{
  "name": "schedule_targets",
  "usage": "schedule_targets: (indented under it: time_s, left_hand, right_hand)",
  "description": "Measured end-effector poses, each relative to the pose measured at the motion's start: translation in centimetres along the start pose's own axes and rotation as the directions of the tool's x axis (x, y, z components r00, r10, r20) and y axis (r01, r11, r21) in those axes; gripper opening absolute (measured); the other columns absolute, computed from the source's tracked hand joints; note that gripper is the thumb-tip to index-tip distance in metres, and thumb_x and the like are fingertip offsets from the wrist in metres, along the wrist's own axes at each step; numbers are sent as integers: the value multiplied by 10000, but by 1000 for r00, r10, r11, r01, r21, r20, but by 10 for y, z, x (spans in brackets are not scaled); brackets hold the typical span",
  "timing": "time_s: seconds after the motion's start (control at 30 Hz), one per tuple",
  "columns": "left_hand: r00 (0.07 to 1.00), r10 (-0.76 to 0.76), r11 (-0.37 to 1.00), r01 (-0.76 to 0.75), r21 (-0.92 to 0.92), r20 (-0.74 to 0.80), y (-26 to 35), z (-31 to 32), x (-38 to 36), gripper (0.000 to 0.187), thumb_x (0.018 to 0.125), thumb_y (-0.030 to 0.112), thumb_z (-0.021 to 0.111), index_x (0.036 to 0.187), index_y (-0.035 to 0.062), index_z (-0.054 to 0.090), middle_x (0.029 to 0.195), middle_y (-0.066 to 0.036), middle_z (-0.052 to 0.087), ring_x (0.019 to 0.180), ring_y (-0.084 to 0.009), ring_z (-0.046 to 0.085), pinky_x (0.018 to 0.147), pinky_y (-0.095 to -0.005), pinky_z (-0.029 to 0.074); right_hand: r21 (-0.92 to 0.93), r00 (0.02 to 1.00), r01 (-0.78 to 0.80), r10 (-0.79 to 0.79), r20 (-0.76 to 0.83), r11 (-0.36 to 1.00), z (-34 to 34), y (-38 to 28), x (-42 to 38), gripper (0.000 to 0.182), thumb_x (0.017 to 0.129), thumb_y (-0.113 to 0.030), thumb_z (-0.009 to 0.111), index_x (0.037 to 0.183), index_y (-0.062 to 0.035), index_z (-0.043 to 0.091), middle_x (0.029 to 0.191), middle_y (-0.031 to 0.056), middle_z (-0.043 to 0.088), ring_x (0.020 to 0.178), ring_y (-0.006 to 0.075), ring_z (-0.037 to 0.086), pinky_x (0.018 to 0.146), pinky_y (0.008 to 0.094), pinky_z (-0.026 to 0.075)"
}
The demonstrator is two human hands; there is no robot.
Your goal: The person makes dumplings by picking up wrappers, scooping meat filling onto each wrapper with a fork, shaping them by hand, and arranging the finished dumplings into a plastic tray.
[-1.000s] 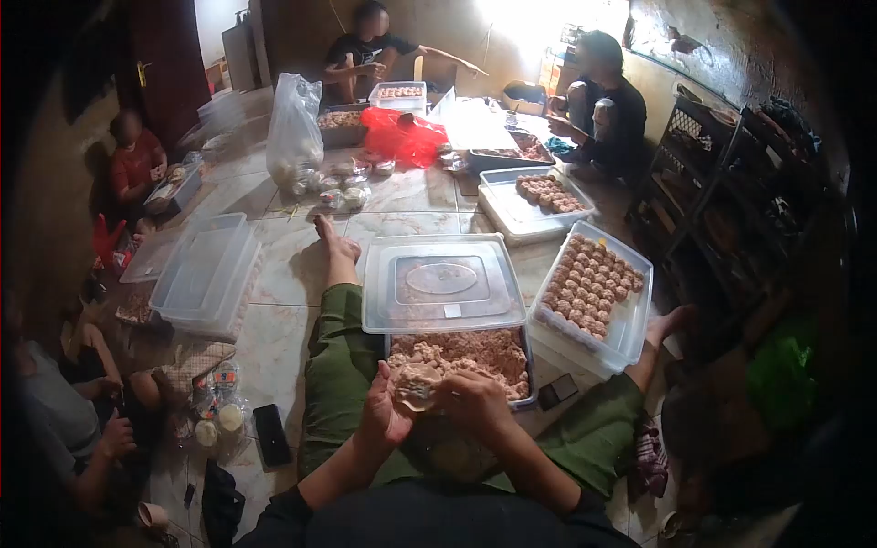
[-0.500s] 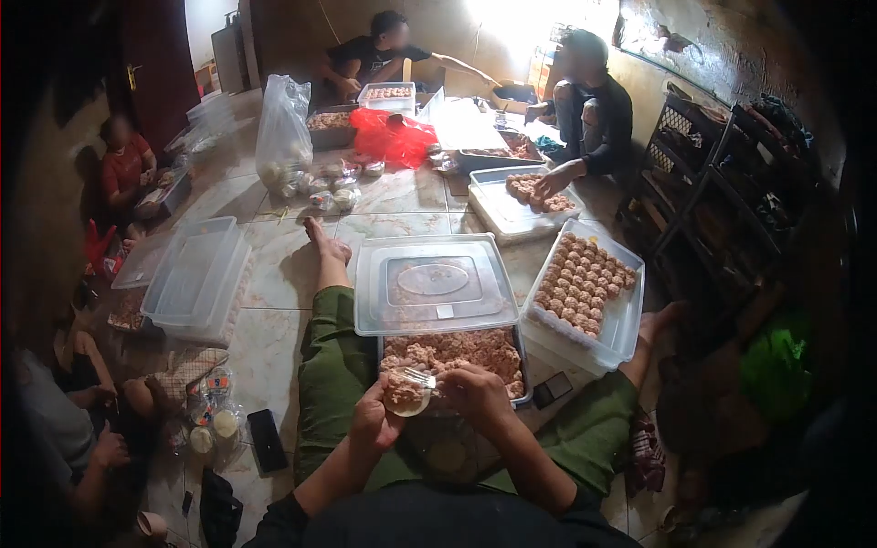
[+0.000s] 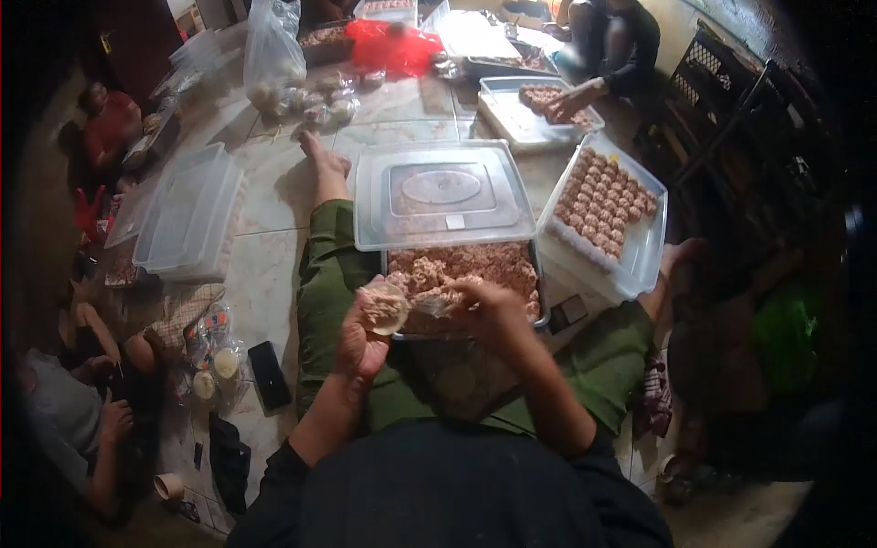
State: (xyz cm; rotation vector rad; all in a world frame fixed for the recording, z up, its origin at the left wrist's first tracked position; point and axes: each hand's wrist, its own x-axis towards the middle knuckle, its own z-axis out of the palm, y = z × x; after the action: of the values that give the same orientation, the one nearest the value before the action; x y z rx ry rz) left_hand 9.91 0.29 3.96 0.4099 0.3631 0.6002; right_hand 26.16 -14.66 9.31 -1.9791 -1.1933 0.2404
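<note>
My left hand (image 3: 362,343) holds a round, pale wrapper (image 3: 387,309) with minced filling on it, at the left front corner of the box. In my right hand (image 3: 493,315) is a fork (image 3: 437,300), its head down at the meat mixture (image 3: 493,265). The mixture fills a rectangular box between my legs. A clear plastic lid (image 3: 441,193) lies over the far part of that box.
To the right a clear tray (image 3: 647,260) holds rows of meatball-like pieces. Behind it, a co-worker's hand (image 3: 575,99) reaches into another tray (image 3: 534,137). Left are empty stacked containers (image 3: 178,219), a phone (image 3: 269,375) and wrapper packs (image 3: 226,363). Other people sit around.
The view has tilted down, so the scene sits higher. My right hand has moved the fork from the wrapper to the meat mixture. The wrapper stays in my left hand.
</note>
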Motion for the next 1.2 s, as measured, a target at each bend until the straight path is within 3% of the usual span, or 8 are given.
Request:
schedule_targets:
  time_s: [0.17, 0.43, 0.63, 0.73, 0.77, 0.83, 0.97, 1.2]
  left_hand:
    - [999, -13, 995, 16, -93, 41, 15, -8, -1, 509, 1009, 326, 423, 1376, -20, 358, 1364, -211, 476, 1269, -299, 475, 1074, -421, 396]
    - [997, -82, 992, 81, -93, -5, 3, -12, 0, 564, 1010, 419, 359, 1362, -21, 378, 1339, -216, 498, 1256, -309, 485, 1062, -425, 407]
    - [999, -53, 992, 54, 113, -8, -6, -9, 0, 538, 1007, 364, 401, 1372, -29, 365, 1360, -234, 465, 1271, -317, 464, 1074, -433, 394]
    - [992, -123, 992, 124, -20, 19, -13, -12, 0, 607, 977, 434, 445, 1382, -10, 358, 1335, -227, 488, 1269, -312, 466, 1082, -420, 382]
    - [988, -152, 984, 153, -88, 18, -13, -10, 2, 621, 970, 457, 453, 1381, 0, 363, 1326, -222, 497, 1265, -303, 472, 1083, -412, 379]
    - [987, -155, 987, 156, -47, 32, -17, -3, 2, 658, 944, 511, 474, 1355, 3, 396, 1321, -227, 498, 1262, -322, 473, 1074, -429, 391]
    - [974, -206, 977, 210, -34, 89, -22, 16, -3, 660, 949, 539, 438, 1335, 3, 426, 1305, -219, 514, 1222, -316, 512, 1058, -443, 410]
    - [966, -196, 975, 210, -73, 166, -25, 30, -11, 583, 975, 423, 463, 1376, 9, 380, 1318, -195, 514, 1217, -290, 519, 1045, -435, 422]
  right_hand:
    - [-586, 984, -169, 99, -149, 793, -38, 84, 27, 97, 725, -102, 695, 811, -140, 719, 790, 106, 683, 803, 264, 668, 767, 413, 484]
    - [-738, 993, -94, 120, -17, 668, 6, 136, 62, 55, 734, -150, 637, 718, -132, 687, 810, 118, 668, 821, 282, 654, 842, 414, 398]
    - [-603, 997, 40, -69, -26, 796, 9, 114, 51, 140, 794, -196, 651, 735, -76, 693, 742, 140, 647, 780, 299, 648, 730, 424, 475]
    - [-41, 983, -181, 182, 28, 983, -1, 101, 44, 182, 838, -334, 687, 877, -168, 752, 806, 67, 710, 760, 244, 663, 742, 426, 491]
    - [-83, 975, -219, 222, 30, 972, -5, 91, 45, 193, 836, -312, 702, 876, -128, 746, 824, 49, 724, 715, 184, 665, 724, 390, 486]
    - [312, 958, -287, 269, 103, 906, -8, 85, 44, 167, 838, -240, 716, 895, -85, 737, 814, 44, 725, 704, 127, 662, 687, 318, 486]
    - [278, 996, -71, 54, 67, 958, -13, 48, 31, 148, 857, -164, 702, 934, -39, 720, 783, 68, 712, 675, 97, 636, 607, 256, 489]
    - [17, 987, 143, -141, -84, 990, 9, -17, -19, 103, 835, -159, 677, 899, -85, 645, 805, 101, 647, 699, 266, 657, 597, 360, 517]
